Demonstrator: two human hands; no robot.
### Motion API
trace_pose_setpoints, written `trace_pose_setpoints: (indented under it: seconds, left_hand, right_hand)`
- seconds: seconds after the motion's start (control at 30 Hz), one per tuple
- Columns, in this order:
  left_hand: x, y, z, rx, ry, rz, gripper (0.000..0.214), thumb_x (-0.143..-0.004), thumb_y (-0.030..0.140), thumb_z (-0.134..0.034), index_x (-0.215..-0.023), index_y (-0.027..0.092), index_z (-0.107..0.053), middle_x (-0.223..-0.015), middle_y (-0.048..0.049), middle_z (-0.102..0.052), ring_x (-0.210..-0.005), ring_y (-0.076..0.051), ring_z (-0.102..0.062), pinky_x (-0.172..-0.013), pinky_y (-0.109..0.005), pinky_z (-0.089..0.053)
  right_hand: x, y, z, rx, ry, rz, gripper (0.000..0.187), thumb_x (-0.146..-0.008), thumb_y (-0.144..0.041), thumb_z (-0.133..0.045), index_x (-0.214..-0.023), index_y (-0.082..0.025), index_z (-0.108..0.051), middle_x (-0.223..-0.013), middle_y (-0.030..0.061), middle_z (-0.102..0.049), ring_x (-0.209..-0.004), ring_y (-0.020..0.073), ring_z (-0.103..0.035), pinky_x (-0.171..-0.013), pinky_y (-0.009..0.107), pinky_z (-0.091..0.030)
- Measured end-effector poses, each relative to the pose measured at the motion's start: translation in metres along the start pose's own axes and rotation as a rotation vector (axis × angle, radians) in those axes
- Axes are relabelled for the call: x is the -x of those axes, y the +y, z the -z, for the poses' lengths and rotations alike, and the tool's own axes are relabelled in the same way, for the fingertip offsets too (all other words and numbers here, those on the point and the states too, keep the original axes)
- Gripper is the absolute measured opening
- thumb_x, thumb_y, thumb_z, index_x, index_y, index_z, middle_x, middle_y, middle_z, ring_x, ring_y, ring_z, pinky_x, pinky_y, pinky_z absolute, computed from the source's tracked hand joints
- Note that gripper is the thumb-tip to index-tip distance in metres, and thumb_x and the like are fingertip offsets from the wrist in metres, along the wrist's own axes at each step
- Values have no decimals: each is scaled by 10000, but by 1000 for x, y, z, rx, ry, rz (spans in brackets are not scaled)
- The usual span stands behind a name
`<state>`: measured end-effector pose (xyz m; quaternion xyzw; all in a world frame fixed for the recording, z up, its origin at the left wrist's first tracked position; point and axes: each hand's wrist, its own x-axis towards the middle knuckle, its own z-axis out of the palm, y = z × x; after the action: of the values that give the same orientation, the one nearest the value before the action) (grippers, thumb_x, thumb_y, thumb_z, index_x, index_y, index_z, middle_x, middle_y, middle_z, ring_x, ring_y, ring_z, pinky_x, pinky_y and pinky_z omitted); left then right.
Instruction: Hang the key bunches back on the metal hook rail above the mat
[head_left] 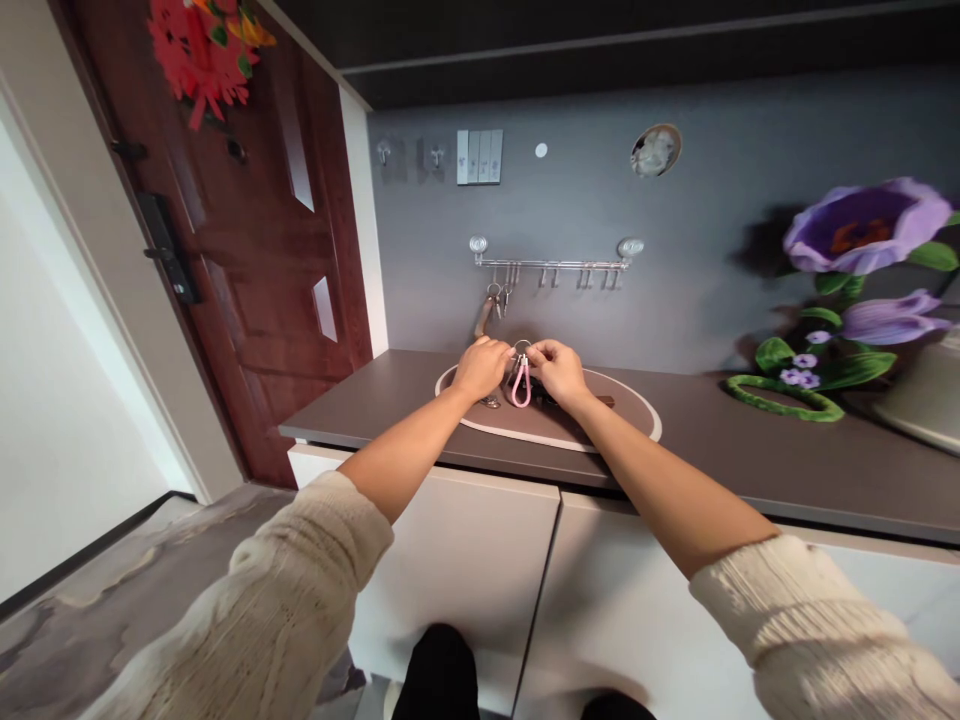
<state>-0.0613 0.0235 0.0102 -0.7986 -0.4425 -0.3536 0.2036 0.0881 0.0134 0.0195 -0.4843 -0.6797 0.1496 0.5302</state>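
My left hand [482, 366] and my right hand [559, 370] meet over the oval brown mat [637, 403], fingertips pinched on either side of a metal key ring [523, 345]. A pink loop strap [521, 384] hangs from that ring between the hands. Small metal keys [490, 401] lie on the mat below my left hand. Under my right hand are dark items, partly hidden, with a brown piece [605, 401] sticking out. Behind the hands, keys with a tan strap [484, 317] hang from a hook rail [553, 264] on the wall.
The mat lies on a dark countertop [697, 460] above white cabinet doors [465, 540]. To the right stand purple artificial flowers [862, 230] and a beige rounded object [926, 390]. A dark red door [255, 250] is at the left. A black cabinet [600, 45] overhangs the counter.
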Motion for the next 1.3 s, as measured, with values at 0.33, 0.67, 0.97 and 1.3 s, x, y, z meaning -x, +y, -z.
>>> trace_pose_setpoints:
  seconds: [0.33, 0.67, 0.97, 1.3]
  left_hand:
    - [0, -1, -6, -9, 26, 4, 321, -885, 257, -313, -772, 164, -599, -782, -62, -623, -819, -167, -528, -780, -297, -399]
    - [-1, 0, -7, -7, 30, 30, 325, -884, 244, -315, -749, 155, -597, -771, -67, -627, -798, -165, -535, -772, -296, -396]
    - [-1, -1, -8, -31, 28, 67, 345, -886, 247, -298, -740, 155, -596, -773, -71, -631, -797, -172, -533, -741, -297, -391]
    - [-1, 1, -8, -38, 36, 113, 344, -885, 244, -298, -734, 158, -595, -767, -75, -630, -799, -175, -532, -721, -300, -384]
  right_hand:
    - [-7, 6, 6, -47, 61, 18, 228, -716, -367, -496, -661, -159, -571, -638, 13, -608, -586, 123, -512, -639, 253, -400]
    - [-27, -6, 11, -65, 103, 22, 254, -702, -389, -502, -685, -155, -600, -666, 26, -625, -625, 137, -535, -655, 261, -402]
    - [-52, -19, 13, -35, 144, 20, 226, -699, -350, -500, -685, -149, -603, -693, 36, -638, -634, 138, -541, -643, 255, -391]
    - [-78, -30, 6, -2, 147, 12, 188, -709, -306, -490, -676, -155, -598, -684, 35, -633, -625, 131, -543, -647, 248, -401]
